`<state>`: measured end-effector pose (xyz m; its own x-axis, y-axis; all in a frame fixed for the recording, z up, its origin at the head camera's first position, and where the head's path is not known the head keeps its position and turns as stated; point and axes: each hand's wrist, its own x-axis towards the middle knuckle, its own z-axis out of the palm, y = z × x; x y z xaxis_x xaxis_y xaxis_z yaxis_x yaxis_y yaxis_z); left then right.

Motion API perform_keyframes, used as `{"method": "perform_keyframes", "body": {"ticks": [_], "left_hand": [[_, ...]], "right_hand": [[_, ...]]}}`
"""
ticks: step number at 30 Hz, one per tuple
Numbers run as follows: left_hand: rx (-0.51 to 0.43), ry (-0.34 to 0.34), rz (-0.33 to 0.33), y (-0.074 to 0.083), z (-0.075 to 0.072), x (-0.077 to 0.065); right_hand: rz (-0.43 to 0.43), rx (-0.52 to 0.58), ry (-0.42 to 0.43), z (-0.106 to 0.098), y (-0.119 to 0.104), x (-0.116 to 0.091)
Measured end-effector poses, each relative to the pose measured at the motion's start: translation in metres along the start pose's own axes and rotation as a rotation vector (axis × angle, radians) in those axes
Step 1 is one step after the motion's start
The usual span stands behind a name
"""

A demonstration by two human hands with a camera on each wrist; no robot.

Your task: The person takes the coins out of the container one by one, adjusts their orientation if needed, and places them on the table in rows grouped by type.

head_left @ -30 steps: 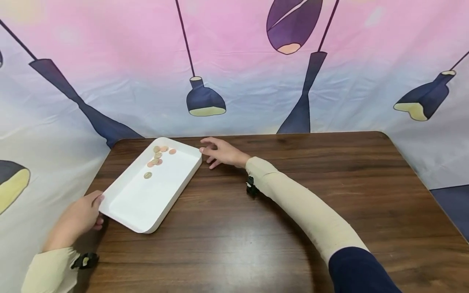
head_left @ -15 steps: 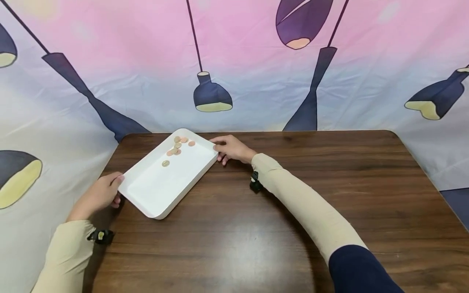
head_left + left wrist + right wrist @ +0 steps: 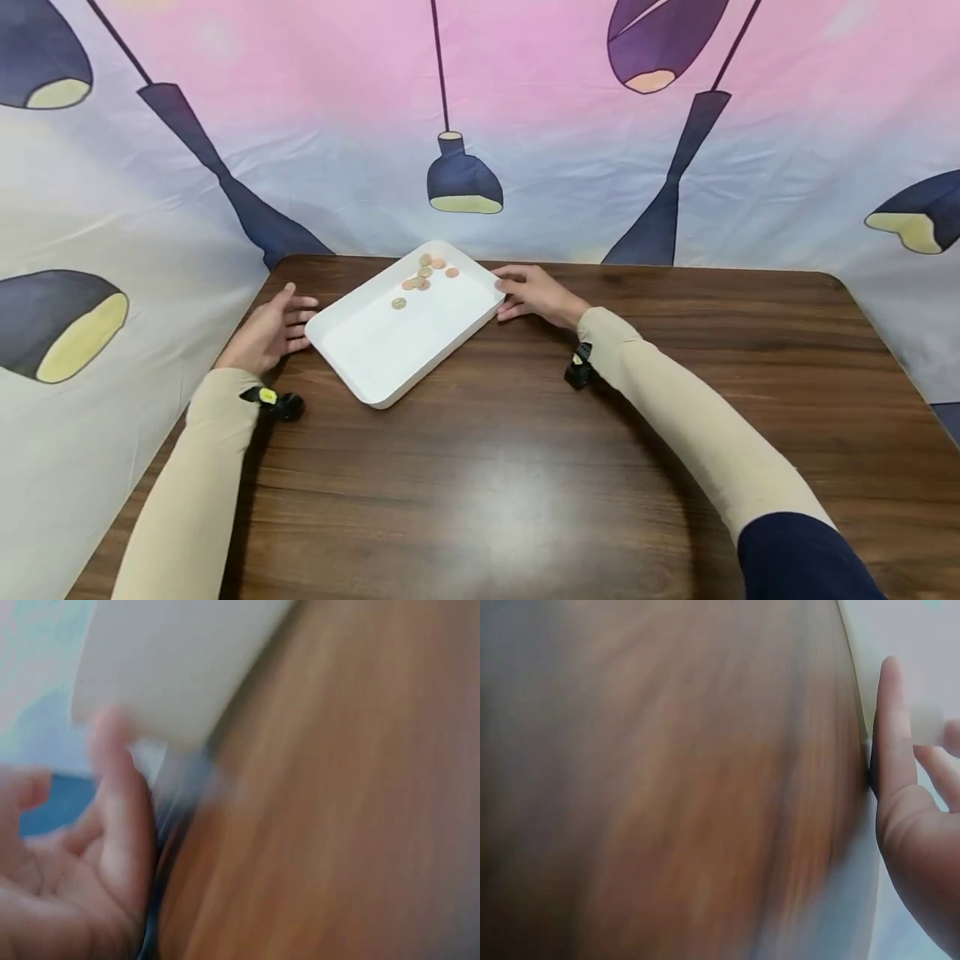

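Observation:
A white rectangular tray (image 3: 375,350) lies at an angle on the table, towards its back left. Several gold- and copper-coloured coins (image 3: 399,303) lie inside, most of them clustered near its far end. My right hand (image 3: 542,296) holds the tray's right corner, the thumb over the rim and other fingers around the corner. At the left corner is my left hand (image 3: 272,332), its fingers spread beside the rim; whether they touch it is unclear. Both wrist views are blurred; the left one shows the hand (image 3: 97,847) beneath the tray's pale corner (image 3: 180,667).
The dark wood table (image 3: 510,467) extends in front of the tray and to its right. Behind it hangs a cloth backdrop (image 3: 555,167) printed with lamps, close to the table's back edge. Small black wrist cameras (image 3: 279,403) are strapped over the sleeves.
The tray has shifted to the right with the coins in it. My right hand has reached its corner and taken hold. My left hand has let go and spread its fingers. The view has shifted too.

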<state>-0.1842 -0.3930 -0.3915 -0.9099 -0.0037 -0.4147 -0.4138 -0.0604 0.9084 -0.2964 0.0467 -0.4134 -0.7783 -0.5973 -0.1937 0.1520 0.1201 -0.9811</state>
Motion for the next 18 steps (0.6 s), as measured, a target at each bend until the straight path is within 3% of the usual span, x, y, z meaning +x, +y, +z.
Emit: {"method": "perform_keyframes", "body": {"ticks": [2,8,13,18], "left_hand": [[-0.037,0.001,-0.026,0.005,0.016,0.005],[0.01,-0.022,-0.059,0.018,0.05,0.013],[0.036,-0.012,-0.06,0.02,0.06,0.012],[0.071,-0.016,0.022,0.013,0.066,0.004]], "right_hand": [[0.005,-0.015,0.009,-0.008,0.0,-0.009],[0.041,-0.046,0.075,-0.027,-0.003,-0.039],[0.084,-0.019,0.124,-0.027,-0.002,-0.063],[0.111,0.034,0.168,-0.022,0.007,-0.083]]}}
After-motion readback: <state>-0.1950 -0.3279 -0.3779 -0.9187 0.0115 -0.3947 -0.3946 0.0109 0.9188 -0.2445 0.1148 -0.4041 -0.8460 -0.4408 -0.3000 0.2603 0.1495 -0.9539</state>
